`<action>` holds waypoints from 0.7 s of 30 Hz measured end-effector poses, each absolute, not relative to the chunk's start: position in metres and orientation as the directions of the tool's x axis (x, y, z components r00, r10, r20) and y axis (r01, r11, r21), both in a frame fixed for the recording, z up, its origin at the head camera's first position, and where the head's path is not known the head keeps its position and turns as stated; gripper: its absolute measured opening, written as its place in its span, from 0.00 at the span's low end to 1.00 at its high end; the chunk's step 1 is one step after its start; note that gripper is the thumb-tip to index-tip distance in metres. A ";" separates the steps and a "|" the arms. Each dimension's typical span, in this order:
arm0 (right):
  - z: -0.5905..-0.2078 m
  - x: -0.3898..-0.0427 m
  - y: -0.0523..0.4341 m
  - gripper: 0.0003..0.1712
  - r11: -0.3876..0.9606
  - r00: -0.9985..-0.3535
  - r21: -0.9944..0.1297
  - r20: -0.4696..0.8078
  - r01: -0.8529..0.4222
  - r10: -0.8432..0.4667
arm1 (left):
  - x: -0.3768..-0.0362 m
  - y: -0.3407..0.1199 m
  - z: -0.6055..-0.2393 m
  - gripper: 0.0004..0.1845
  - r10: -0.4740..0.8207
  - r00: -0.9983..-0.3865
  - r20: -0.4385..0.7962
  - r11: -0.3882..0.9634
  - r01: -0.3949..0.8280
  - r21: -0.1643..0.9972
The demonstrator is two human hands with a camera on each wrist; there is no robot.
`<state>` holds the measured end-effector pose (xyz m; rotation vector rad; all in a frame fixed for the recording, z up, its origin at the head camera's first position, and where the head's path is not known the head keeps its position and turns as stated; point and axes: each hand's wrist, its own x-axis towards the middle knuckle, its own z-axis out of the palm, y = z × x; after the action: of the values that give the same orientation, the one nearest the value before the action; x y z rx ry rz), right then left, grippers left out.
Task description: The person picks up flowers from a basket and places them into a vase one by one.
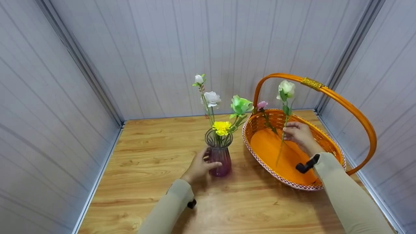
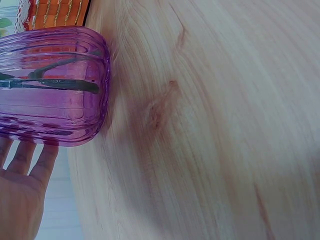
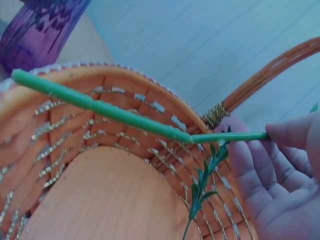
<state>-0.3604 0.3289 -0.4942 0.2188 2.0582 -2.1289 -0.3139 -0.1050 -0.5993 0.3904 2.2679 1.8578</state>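
Purple ribbed glass: one vase [image 1: 223,157], fingers and thumb of the left hand [image 1: 202,166] curled round it. The right hand [image 1: 299,135] pinches one cream rose [image 1: 287,88] by its stem [image 3: 100,106] over one orange wicker basket [image 1: 263,143], where one pink flower [image 1: 262,104] leans. The vase carries four flowers [image 1: 222,128].

Wood-grain tabletop [image 1: 146,175], ribbed purple vase [image 1: 225,159] upright on it, orange handled basket [image 1: 263,144] nearby
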 end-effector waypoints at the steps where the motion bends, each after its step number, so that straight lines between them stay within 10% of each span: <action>1: -0.494 -0.360 0.327 0.11 -0.043 -0.975 -0.975 -0.219 0.220 -0.026 | -0.314 -0.105 -0.600 0.45 0.317 -0.948 0.026 0.180 0.087 0.980; 21: -0.484 -0.344 0.286 0.05 -0.156 -0.982 -0.974 -0.143 0.162 -0.126 | -0.313 -0.105 -0.597 0.43 0.319 -0.947 0.030 0.187 0.094 0.978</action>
<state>-0.3441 0.2864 -0.4842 0.0419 1.9053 -2.2538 -0.3126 -0.1054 -0.5969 0.4009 2.2749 1.8522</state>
